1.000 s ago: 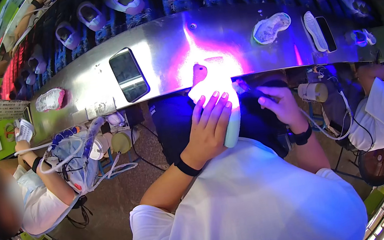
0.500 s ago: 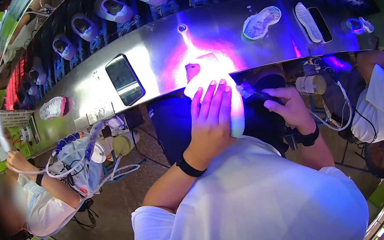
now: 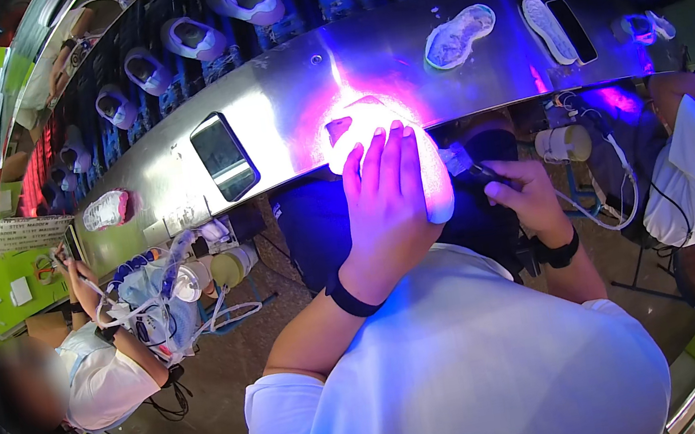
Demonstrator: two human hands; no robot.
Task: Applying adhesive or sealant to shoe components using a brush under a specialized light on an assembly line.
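As your left hand (image 3: pixel 388 220), fingers straight, covers the sole (image 3: pixel 438 190) at the bench's (image 3: pixel 288 91) near edge, apparently steadying it, clasp unclear, your right hand (image 3: pixel 534 202) is closed around a brush (image 3: pixel 475 170), seemingly angled for control.

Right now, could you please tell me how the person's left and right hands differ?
The left hand lies outstretched over a brightly lit shoe part, while the right hand curls around a brush-like tool. The left hand looks pinker than the right hand. Both wear black wristbands.
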